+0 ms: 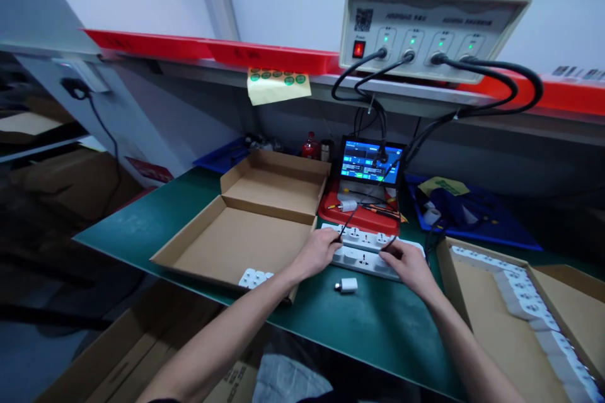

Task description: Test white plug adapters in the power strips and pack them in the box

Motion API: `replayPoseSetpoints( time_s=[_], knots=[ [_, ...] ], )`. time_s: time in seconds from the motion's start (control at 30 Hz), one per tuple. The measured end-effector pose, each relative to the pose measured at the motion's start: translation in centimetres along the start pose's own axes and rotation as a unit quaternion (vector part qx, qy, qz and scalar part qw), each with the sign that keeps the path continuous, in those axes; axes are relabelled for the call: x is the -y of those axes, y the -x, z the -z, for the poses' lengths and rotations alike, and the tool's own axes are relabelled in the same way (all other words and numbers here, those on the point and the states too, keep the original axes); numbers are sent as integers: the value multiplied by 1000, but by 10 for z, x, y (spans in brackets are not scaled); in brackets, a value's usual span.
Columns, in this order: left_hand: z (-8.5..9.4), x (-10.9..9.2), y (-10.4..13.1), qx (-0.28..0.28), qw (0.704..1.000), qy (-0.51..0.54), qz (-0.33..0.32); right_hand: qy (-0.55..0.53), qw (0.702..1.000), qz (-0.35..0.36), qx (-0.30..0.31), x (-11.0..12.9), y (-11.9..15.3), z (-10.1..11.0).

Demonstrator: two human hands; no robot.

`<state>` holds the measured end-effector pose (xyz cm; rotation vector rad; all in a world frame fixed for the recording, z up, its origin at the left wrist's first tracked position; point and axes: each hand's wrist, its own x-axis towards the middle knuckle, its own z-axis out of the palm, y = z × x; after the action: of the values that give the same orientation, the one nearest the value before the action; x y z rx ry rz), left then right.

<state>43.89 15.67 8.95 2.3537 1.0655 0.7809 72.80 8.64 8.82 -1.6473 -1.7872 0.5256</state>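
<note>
My left hand (317, 255) is closed in a pinch on a thin black cable (348, 221), which runs up toward the screen. Its fingertips are over the left part of two white power strips lying side by side: a rear power strip (373, 239) and a front power strip (350, 259). At their right part, my right hand (407, 266) pinches another dark cable (389, 243); the cable's tip is hidden. A small white plug adapter (348, 285) lies on the green table just in front of the strips.
An open cardboard box (246, 236) with small white pieces (255, 278) stands left. At right, another box (491, 302) holds several power strips. Behind are a lit screen (371, 162), red tray (359, 220) and blue tray (501, 223). A cabled test unit (425, 19) sits on the shelf.
</note>
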Motion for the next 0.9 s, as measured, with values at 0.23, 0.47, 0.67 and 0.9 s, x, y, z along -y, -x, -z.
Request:
replayPoseSetpoints(
  time_s=[0.23, 0.47, 0.67, 0.9],
  knots=[
    [-40, -51, -25, 72, 993, 96, -9, 11, 999, -40, 6, -38, 30, 40],
    [-78, -69, -53, 117, 993, 21, 6, 11, 999, -34, -5, -41, 29, 30],
    [-82, -68, -56, 132, 991, -33, -2, 16, 999, -35, -23, -45, 31, 26],
    [-82, -64, -60, 134, 991, -19, -6, 53, 998, -11, -34, -45, 34, 19]
  ],
)
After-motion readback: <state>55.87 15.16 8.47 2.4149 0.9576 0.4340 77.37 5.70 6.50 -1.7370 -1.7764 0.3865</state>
